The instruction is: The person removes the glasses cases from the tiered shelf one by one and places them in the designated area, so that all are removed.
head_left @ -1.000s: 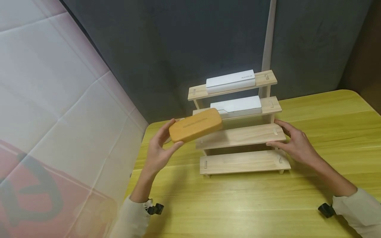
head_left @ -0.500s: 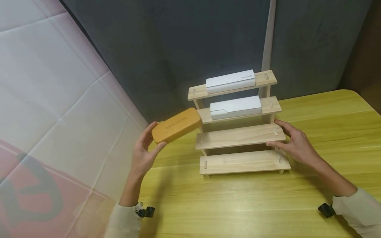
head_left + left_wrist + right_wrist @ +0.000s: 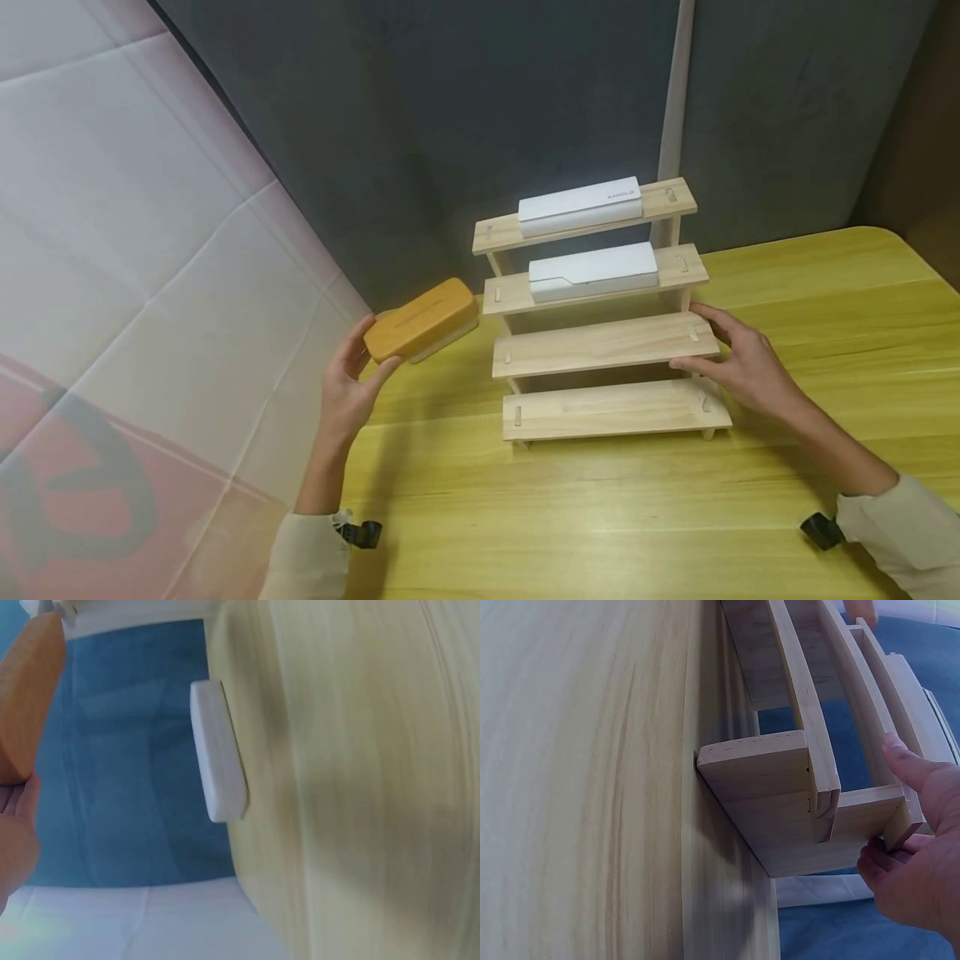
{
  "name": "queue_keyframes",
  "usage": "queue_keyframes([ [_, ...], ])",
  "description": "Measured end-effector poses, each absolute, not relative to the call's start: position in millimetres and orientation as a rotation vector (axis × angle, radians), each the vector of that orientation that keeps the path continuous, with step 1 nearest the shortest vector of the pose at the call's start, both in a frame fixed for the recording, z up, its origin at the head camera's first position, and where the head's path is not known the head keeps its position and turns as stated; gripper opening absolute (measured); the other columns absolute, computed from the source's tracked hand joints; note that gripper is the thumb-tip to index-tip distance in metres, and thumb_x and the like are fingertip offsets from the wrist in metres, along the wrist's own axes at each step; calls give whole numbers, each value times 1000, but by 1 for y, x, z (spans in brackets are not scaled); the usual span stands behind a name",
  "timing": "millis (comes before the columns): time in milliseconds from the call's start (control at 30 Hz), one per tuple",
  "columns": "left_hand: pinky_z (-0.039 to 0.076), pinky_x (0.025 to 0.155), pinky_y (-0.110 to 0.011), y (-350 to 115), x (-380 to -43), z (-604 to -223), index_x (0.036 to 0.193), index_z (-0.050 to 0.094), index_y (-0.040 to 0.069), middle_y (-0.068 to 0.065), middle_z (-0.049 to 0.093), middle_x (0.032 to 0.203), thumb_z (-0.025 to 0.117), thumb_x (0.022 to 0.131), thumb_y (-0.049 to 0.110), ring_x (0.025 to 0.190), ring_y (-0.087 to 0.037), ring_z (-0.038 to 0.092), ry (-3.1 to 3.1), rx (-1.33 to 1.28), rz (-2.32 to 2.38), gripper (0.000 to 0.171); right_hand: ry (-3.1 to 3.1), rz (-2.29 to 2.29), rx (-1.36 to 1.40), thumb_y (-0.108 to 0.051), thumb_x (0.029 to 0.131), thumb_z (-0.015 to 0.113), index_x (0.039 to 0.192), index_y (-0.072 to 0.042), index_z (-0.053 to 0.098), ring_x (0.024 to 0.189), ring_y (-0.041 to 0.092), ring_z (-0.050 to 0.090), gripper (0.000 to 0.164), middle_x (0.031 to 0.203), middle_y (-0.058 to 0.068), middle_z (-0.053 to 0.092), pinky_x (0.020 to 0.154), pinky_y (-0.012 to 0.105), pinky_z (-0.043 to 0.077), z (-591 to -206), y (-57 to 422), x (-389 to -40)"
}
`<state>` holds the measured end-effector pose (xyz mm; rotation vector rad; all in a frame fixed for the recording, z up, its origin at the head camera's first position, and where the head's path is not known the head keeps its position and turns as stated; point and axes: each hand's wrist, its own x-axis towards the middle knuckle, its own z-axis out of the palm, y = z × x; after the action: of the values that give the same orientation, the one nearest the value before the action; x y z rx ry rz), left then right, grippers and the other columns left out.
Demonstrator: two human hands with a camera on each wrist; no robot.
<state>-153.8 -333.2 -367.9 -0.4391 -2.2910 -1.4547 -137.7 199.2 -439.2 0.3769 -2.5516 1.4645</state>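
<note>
My left hand (image 3: 347, 400) holds an orange glasses case (image 3: 420, 319) by its left end, thumb on the near side, raised above the table left of the shelf. In the left wrist view the orange case (image 3: 28, 694) shows at the upper left, above the fingers. A pale case (image 3: 217, 750) lies on the table near its back edge, mostly hidden behind the orange one in the head view. My right hand (image 3: 750, 367) grips the right end of the second-lowest board (image 3: 600, 346) of a four-tier wooden stepped shelf (image 3: 615, 408), thumb on its front edge.
White glasses cases lie on the two upper tiers, one on the top (image 3: 581, 208) and another (image 3: 592, 273) below it. The shelf stands on a yellow wood-grain table (image 3: 600, 517). A dark grey curtain (image 3: 450, 125) hangs behind; a pale panel (image 3: 187, 208) rises at left.
My left hand has carried the orange case leftward, away from the front of the shelf, and slightly lower lately. The right hand has kept its grip on the shelf.
</note>
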Motion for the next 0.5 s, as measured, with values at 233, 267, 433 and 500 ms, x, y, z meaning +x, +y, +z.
queue_keyframes([
  [233, 42, 118, -27, -350, -161, -381, 155, 48, -1, -22, 54, 155, 78, 93, -7, 137, -25, 58, -2327, -345, -1459, 69, -2547, 1472, 377, -13, 87, 90, 159, 7, 39, 137, 62, 45, 91, 157, 37, 42, 102, 65, 45, -439, 199, -138],
  [267, 42, 118, -27, -353, -162, -383, 155, 48, -2, -22, 54, 155, 78, 93, -6, 138, -27, 58, -2334, -334, -1460, 69, -2548, 1473, 377, -13, 87, 90, 159, 7, 39, 137, 62, 45, 91, 157, 37, 42, 102, 65, 45, -439, 199, -138],
  [433, 41, 118, -26, -364, -163, -395, 156, 45, -3, -22, 52, 156, 78, 95, -1, 143, -37, 52, -2378, -287, -1472, 70, -2548, 1479, 376, -13, 87, 90, 159, 7, 38, 138, 62, 44, 91, 158, 37, 41, 102, 65, 44, -439, 199, -138],
  [500, 41, 118, -26, -367, -163, -400, 157, 44, -3, -22, 51, 158, 79, 96, 1, 144, -37, 50, -2398, -268, -1473, 71, -2546, 1482, 376, -13, 87, 90, 159, 7, 38, 138, 62, 44, 91, 158, 37, 41, 102, 66, 44, -439, 199, -137],
])
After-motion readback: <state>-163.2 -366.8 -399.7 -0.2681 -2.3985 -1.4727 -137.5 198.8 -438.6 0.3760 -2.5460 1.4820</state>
